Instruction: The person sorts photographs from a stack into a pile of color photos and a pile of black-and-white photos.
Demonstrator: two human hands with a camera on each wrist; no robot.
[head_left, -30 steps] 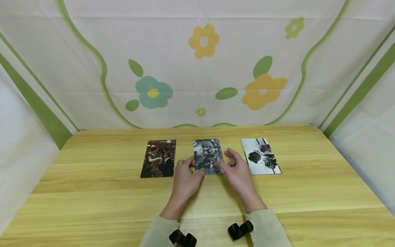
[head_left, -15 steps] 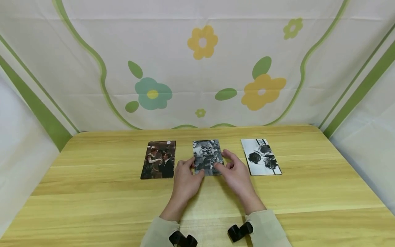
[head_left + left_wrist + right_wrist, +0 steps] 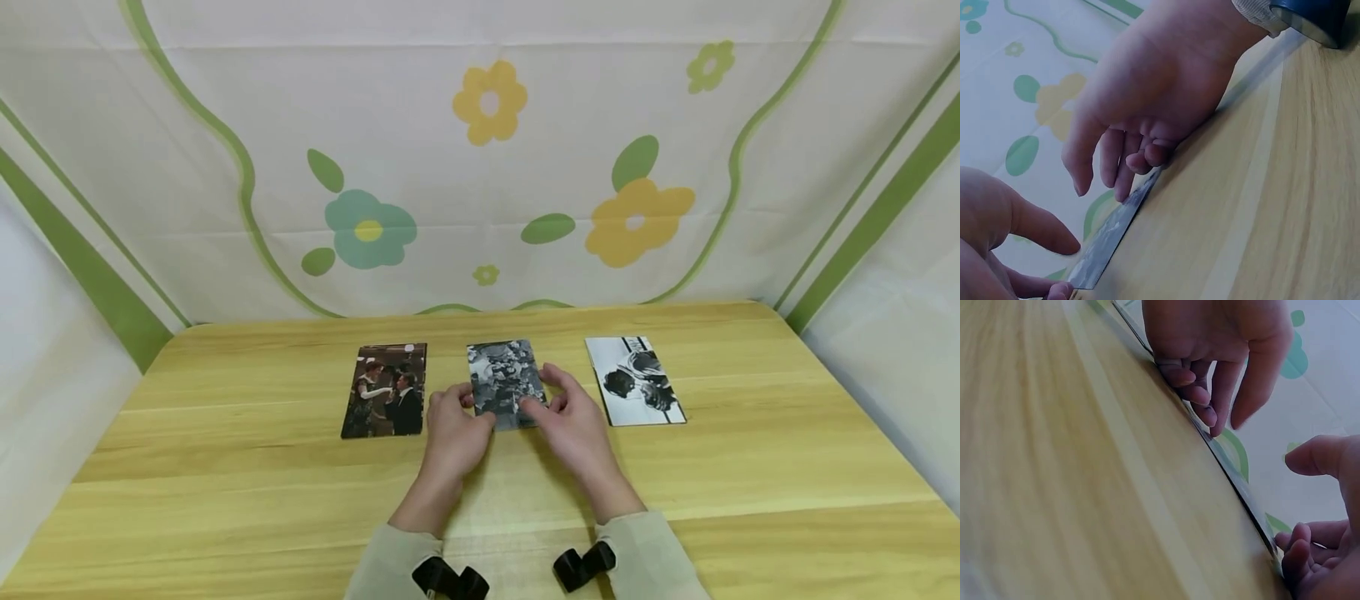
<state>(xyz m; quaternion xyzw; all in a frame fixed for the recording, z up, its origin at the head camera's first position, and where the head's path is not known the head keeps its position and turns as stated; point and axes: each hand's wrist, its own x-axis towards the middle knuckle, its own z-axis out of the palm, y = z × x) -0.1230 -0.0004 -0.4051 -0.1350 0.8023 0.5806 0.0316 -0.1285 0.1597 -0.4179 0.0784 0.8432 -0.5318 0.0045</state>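
A black-and-white photo card (image 3: 504, 375) lies in the middle of the table, between my two hands. My left hand (image 3: 456, 437) touches its left edge with the fingertips, its thumb near the lower left corner. At the right edge, fingertips of my right hand (image 3: 576, 425) rest beside the card. The left wrist view shows both thumbs raised off the photo card (image 3: 1107, 247). Curled fingers of the right hand (image 3: 1335, 556) meet the card's side in the right wrist view. A dark colour photo (image 3: 386, 392) lies to the left, a white photo (image 3: 636, 382) to the right.
All this lies on a light wooden table (image 3: 262, 500), with the photos in a row towards its far edge. Behind it hangs a white cloth (image 3: 420, 150) with flower patterns. Black devices are strapped at both wrists.
Both hands stay around the middle photo card. The right hand's index finger has come in to the card's right edge. The card sits nearly as before, and the head view has tilted slightly.
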